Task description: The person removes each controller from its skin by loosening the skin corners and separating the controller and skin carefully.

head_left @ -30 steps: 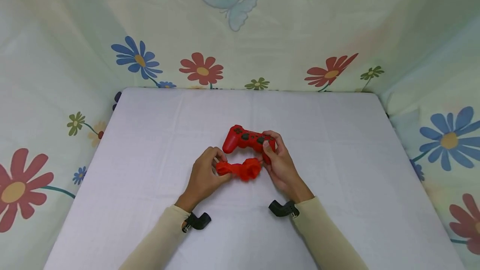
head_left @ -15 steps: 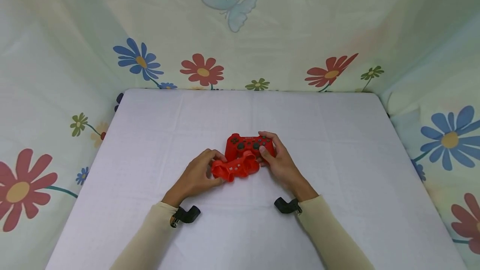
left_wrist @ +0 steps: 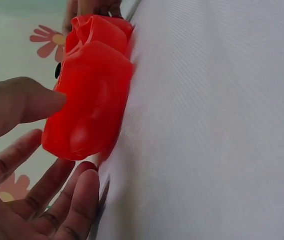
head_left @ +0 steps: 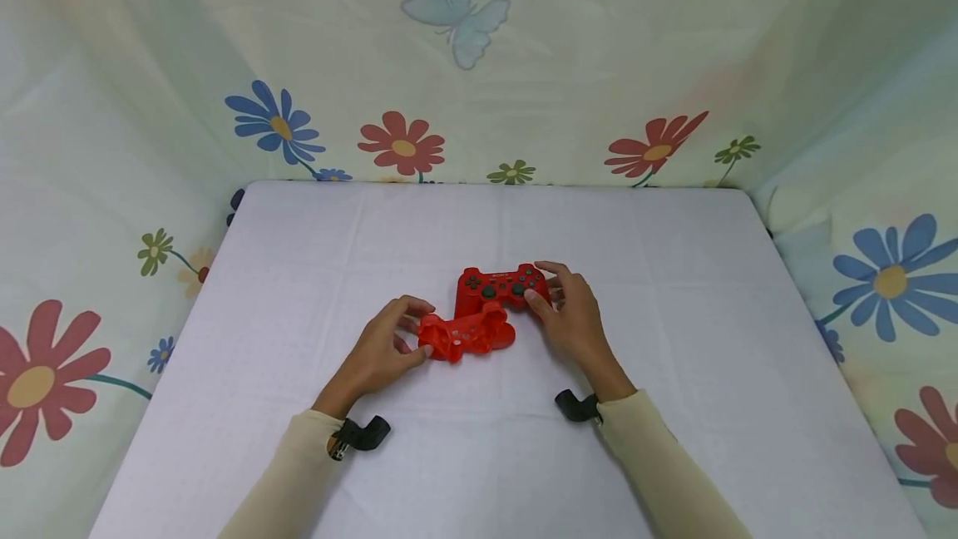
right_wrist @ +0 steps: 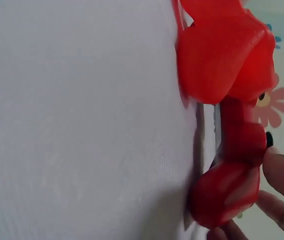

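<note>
A red game controller (head_left: 500, 283) with dark sticks and buttons lies face up on the white-covered table. In front of it, overlapping its lower left part, is a bright red, soft-looking controller cover (head_left: 467, 334). My left hand (head_left: 383, 346) is at the cover's left end. In the left wrist view its thumb touches the cover (left_wrist: 89, 100), while the spread fingers are apart from it. My right hand (head_left: 572, 318) holds the controller's right grip (right_wrist: 227, 195), thumb on the front near a stick and fingers around the far side.
White cloth covers the table (head_left: 674, 273). A flowered curtain (head_left: 569, 65) hangs behind and at both sides. Black wrist cameras (head_left: 367, 434) sit at both cuffs.
The cover came down in front of the controller and now lies there. The controller has levelled and turned to face up. My left hand has moved left and its fingers have loosened from the cover.
</note>
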The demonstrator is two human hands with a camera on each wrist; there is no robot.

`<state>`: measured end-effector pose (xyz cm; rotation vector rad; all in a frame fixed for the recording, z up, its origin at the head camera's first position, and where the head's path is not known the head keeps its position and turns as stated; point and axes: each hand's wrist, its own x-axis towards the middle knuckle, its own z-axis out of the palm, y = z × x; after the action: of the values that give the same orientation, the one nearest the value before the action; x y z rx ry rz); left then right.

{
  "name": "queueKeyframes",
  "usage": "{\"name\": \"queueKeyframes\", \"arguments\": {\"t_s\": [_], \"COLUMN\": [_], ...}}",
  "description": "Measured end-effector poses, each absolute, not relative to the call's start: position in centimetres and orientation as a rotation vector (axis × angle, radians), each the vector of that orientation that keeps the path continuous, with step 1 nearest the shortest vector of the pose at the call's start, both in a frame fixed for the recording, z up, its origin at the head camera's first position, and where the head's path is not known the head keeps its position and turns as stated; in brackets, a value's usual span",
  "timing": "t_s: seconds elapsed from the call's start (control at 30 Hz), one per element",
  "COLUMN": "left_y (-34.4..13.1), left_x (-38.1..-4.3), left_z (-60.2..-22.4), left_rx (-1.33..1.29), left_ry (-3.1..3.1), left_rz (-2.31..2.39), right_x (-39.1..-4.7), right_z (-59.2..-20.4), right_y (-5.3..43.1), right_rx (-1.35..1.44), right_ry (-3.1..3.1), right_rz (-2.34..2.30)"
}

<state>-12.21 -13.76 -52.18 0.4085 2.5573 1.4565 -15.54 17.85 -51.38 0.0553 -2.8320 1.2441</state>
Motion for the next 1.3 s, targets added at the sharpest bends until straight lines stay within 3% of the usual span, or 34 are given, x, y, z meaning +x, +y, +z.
{"name": "queueKeyframes", "arguments": {"t_s": [0.37,0.67,1.3], "left_y": [-14.2,-14.1,-13.5], "left_x": [-10.7,-10.2,-10.5], "left_z": [-53.1,-53.9,-53.8], "left_rx": [0.254,0.240,0.186], "left_ry": [2.748,2.776,2.841], "left_rz": [1.482,1.559,1.486], "right_x": [-14.0,-14.5,-15.7], "right_z": [-48.3,-48.2,-49.1], "right_y": [13.5,8.7,6.4], "right_rx": [0.529,0.857,0.700], "right_ry": [-2.560,-2.675,-2.895], "right_rz": [1.331,1.228,0.984]}}
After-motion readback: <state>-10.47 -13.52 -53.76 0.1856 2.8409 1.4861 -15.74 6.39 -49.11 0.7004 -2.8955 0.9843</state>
